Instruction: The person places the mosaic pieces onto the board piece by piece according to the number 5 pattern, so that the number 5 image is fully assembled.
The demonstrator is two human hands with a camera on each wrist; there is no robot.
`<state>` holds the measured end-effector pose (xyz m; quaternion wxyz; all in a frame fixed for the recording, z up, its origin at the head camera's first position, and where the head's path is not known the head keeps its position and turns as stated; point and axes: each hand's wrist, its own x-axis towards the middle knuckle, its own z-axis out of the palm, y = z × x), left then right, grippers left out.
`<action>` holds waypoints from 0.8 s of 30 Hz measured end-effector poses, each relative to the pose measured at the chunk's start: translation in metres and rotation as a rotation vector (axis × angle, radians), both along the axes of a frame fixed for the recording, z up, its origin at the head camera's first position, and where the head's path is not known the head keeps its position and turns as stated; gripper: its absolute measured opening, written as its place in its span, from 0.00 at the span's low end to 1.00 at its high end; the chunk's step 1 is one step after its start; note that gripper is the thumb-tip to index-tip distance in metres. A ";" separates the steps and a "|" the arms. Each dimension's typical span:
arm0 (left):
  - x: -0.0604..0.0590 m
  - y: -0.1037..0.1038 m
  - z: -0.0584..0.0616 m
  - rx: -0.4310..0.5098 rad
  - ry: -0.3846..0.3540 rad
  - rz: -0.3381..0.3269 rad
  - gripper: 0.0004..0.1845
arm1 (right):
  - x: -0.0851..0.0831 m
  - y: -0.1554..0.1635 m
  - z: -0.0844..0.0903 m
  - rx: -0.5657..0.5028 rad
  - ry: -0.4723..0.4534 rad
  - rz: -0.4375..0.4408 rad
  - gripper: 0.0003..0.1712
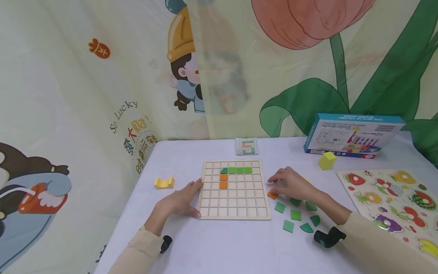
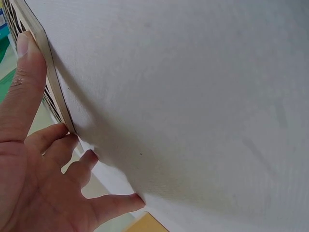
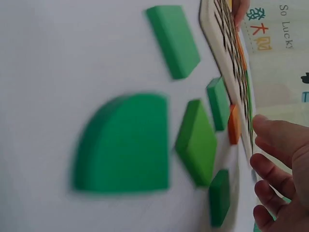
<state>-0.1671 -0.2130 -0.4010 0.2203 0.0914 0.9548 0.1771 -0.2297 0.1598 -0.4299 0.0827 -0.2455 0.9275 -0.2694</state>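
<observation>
Pale gridded board (image 1: pixel 242 202), green tiles (image 1: pixel 240 170), orange tiles (image 1: pixel 223 185), yellow curved block (image 1: pixel 164 183), white tablecloth (image 1: pixel 212 247), fruit-patterned puzzle board (image 1: pixel 363 186)

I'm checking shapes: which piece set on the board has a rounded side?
The dark green piece, left of the three light green squares and above the two orange squares; those five have only straight sides.
</observation>
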 end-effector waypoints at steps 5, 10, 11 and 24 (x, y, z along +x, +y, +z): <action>0.001 -0.001 0.002 -0.001 0.001 0.000 0.57 | 0.009 0.018 -0.005 0.009 -0.009 0.030 0.19; 0.001 -0.001 0.003 0.009 0.001 -0.006 0.58 | 0.015 0.021 -0.009 -0.003 -0.007 0.050 0.18; 0.001 -0.001 0.003 0.009 0.002 -0.010 0.57 | 0.016 0.021 -0.010 -0.002 -0.005 0.050 0.18; -0.002 -0.001 -0.002 -0.010 0.015 -0.027 0.58 | 0.011 0.016 -0.009 0.019 0.025 0.095 0.21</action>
